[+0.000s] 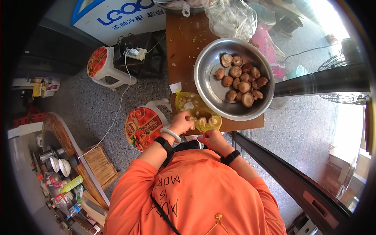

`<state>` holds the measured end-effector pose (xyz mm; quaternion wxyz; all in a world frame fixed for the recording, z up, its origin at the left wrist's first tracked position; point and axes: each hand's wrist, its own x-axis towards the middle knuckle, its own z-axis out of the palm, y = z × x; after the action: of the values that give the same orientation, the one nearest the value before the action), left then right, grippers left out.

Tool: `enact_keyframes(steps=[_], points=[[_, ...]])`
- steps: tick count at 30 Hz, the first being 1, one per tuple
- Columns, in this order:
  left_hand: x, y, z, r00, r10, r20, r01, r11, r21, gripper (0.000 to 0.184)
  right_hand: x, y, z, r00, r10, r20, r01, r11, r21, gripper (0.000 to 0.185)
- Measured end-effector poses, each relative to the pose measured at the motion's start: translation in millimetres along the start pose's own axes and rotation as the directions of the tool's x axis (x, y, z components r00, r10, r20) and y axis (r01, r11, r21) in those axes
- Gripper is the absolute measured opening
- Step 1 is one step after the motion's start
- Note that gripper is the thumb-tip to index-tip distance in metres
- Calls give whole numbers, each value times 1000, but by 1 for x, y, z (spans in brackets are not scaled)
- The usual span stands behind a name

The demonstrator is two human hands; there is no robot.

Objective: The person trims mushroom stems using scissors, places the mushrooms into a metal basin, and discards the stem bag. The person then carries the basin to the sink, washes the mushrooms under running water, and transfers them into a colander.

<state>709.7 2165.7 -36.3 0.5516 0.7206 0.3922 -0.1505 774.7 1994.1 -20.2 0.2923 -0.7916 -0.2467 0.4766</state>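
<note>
My left hand (182, 123) is closed on a mushroom (191, 122) at the table's front edge, over a yellow mesh bag (190, 102). Close on its right, my right hand (217, 140) has its fingers closed on something red that I cannot make out, at the bag's lower edge. More mushrooms (213, 120) and small pale pieces lie in the bag. Just beyond my hands sits a large metal bowl (211, 98) with several brown mushrooms (235, 71) inside, mostly toward its right side.
The brown wooden table (178, 47) carries crumbs and a clear plastic bag (231, 19) behind the bowl. Two stools (143, 127) with red tops stand to the left, near a white cable. A dark metal frame (290, 172) runs along the right. Bottles (73, 184) crowd the lower left.
</note>
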Motion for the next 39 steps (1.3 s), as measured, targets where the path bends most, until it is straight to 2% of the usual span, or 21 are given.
enact_keyframes(steps=[2,4,6,7,9,11,12,13,15,17,20,24,26,27,28,29,31,32,34,38,39], points=[[-2,1,1,1000,-13,-10,13,1000,-1,32,0,1,0,1000,-29,-10,29,999,-16,34],[0,5,-4,997,-68,-26,67,997,-24,33,-5,-1,-7,999,20,46,-24,995,101,34],[-4,29,-20,991,-131,7,131,989,-74,36,-17,-9,-18,997,41,73,-48,994,100,32],[-12,50,-25,994,16,112,17,957,-288,38,-19,-10,-22,993,58,102,-68,993,94,30],[-32,94,-30,929,305,211,-101,755,-647,42,-26,0,-21,999,20,38,-26,986,163,31],[-33,112,-34,943,292,161,-116,739,-664,32,-32,8,-24,999,-22,-35,29,975,220,31],[-22,105,-32,939,305,161,-127,738,-662,32,-34,10,-27,998,51,-30,-42,968,249,30],[-3,82,-25,945,282,168,-168,855,-490,26,-35,14,-28,991,130,-18,-120,952,281,29],[23,40,0,956,268,120,-264,963,-45,12,-37,24,-26,991,96,-91,-69,963,262,31],[36,5,27,864,501,56,-490,809,324,15,-37,22,-29,982,190,7,-183,934,308,32],[24,5,49,907,417,54,-382,762,523,21,-34,22,-27,981,191,-21,-178,946,272,32],[21,4,52,904,419,82,-379,700,605,22,-27,24,-27,977,210,-38,-198,958,206,34],[26,7,45,915,399,-59,-345,850,399,23,-27,23,-26,976,211,-46,-198,961,192,37],[28,8,40,919,374,-129,-327,902,283,24,-30,20,-28,978,197,-68,-181,966,185,38],[28,8,32,894,384,-231,-326,911,251,29,-32,17,-30,979,182,-90,-164,970,178,40],[46,-14,31,976,163,-144,-182,975,-126,27,-33,14,-31,981,178,-83,-161,971,178,40],[11,25,9,997,-16,-80,-18,914,-405,20,-33,7,-33,986,158,-47,-152,982,113,41],[7,28,4,996,-17,-89,-21,914,-406,20,-31,3,-31,988,150,-44,-145,983,110,41],[0,26,-2,994,-9,113,69,836,-544,24,-29,-3,-26,991,135,14,-135,990,40,45],[-2,7,6,991,78,109,-20,889,-457,24,-24,-7,-15,996,82,-28,-80,995,53,42],[-2,3,6,991,77,107,-19,888,-459,24,-20,-2,-10,998,57,-17,-55,993,109,40]])
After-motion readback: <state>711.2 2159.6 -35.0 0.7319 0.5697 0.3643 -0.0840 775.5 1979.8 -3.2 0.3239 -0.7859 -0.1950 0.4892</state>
